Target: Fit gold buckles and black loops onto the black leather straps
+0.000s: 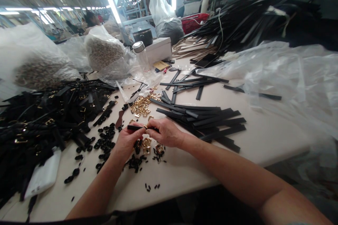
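Observation:
My left hand point(128, 139) pinches a black strap point(135, 127) whose end points to the left. Close beside it, my right hand point(165, 132) is closed on the same strap, and a bit of gold metal, looking like a buckle point(145, 126), shows between the two hands. Just below my fingers lie gold buckles point(146, 145) and a scatter of small black pieces point(135, 162). A bigger pile of gold buckles point(141, 105) sits beyond my hands. Loose black strips point(216, 117) are heaped to the right of my right hand.
Finished-looking black straps with buckles point(71, 105) are piled at the left, near black round pieces point(105, 140). Behind stand bags of small parts point(102, 49), a glass bottle point(141, 54) and a white box point(160, 50). Plastic sheeting point(287, 77) covers the right side.

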Tool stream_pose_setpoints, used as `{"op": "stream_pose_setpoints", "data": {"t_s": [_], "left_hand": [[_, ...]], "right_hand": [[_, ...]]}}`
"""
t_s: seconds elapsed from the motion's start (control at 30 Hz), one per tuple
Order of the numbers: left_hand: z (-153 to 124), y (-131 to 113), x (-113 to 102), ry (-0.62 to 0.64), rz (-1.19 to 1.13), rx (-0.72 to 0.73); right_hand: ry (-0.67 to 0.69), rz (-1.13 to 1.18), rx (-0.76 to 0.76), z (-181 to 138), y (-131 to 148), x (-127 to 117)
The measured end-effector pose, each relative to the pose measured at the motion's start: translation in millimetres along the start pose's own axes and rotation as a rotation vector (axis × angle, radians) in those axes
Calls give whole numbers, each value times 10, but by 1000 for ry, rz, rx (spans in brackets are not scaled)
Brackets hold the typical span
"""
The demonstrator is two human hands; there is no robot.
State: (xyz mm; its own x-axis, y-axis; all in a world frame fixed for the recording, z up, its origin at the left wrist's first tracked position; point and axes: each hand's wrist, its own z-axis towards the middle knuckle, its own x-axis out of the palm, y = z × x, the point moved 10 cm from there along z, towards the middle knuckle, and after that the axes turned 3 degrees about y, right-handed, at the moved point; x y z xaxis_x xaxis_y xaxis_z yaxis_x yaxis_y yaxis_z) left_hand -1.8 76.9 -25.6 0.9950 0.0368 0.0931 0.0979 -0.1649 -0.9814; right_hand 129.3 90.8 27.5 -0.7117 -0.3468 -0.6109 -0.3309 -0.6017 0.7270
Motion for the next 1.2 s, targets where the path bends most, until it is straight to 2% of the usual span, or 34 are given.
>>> {"op": "stream_pose_setpoints", "data": {"t_s": [0.17,0.33,0.53,0.77,0.9,1.07,1.2], "left_hand": [[-4,-37,-53,-10,30,-14],[-19,-48,-73,-54,31,-60],[-39,-41,-1,-18,30,-53],[-56,-7,-15,0,39,-31],[-93,-41,34,80,63,-4],[-121,-104,57,108,28,43],[-135,-66,150,176,-45,-33]], "right_hand": [[-11,78,31,-1,-16,-60],[-12,36,20,5,9,-68],[-25,1,42,-1,1,-62],[-24,-51,73,-6,6,-77],[-45,-67,114,-1,-32,-136],[-67,46,127,0,-57,-177],[0,199,165,-9,-93,-102]]}}
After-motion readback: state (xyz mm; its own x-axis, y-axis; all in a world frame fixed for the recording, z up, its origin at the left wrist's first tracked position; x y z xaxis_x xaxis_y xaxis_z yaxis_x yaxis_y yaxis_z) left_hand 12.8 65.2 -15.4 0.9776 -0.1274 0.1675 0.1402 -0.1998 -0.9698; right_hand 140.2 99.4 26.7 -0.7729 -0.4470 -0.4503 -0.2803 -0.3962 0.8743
